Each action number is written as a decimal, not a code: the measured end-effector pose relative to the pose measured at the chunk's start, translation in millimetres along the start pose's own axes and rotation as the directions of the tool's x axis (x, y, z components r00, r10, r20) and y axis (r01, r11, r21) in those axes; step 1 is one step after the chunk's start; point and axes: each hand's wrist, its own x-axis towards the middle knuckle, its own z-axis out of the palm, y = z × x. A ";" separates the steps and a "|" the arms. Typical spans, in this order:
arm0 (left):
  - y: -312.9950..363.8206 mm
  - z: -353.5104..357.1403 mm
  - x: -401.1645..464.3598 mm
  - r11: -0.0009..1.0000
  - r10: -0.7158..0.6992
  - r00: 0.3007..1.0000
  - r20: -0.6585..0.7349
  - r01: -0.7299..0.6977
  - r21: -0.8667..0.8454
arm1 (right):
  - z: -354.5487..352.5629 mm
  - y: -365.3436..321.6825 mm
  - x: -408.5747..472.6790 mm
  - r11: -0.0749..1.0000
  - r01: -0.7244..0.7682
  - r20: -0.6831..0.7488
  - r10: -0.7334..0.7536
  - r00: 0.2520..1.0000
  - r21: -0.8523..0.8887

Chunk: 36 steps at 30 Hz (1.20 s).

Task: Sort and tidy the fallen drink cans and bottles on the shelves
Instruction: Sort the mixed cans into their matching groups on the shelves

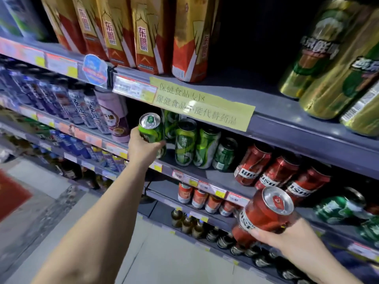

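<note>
Green can (151,130), silver top with green tab, upright at frame centre-left, wrapped in the left grip (143,147) at the front edge of the middle shelf (217,177). Just right of it, standing green cans (185,143) in a short row. Further right on that shelf, three red cans (281,171), tilted. Red can (264,216), silver lid facing up, leaning, lower right of frame, clasped from below by the right grip (287,234). Fallen green can (338,206) on its side at far right.

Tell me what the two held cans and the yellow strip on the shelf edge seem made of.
Green can in the left hand: likely aluminium, glossy print, bright silver pull-tab lid. Red can in the right hand: the same, shiny silver top. Yellow strip: apparently matte paper, handwritten, slightly wrinkled.
</note>
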 end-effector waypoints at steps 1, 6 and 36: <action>-1.4 5.8 6.9 1.000 0.012 1.000 0.027 -0.012 0.013 | 0.6 0.3 1.9 1.000 0.002 -0.006 -0.003 1.000 -0.014; -8.1 29.9 27.5 0.999 0.001 0.991 0.137 -0.009 0.052 | 11.0 -8.1 18.5 1.000 0.019 -0.117 -0.018 0.993 0.010; 25.1 148.4 -118.8 0.768 0.452 0.854 0.257 -0.519 0.376 | -1.9 32.1 23.9 0.991 -0.129 -0.411 0.130 0.902 0.032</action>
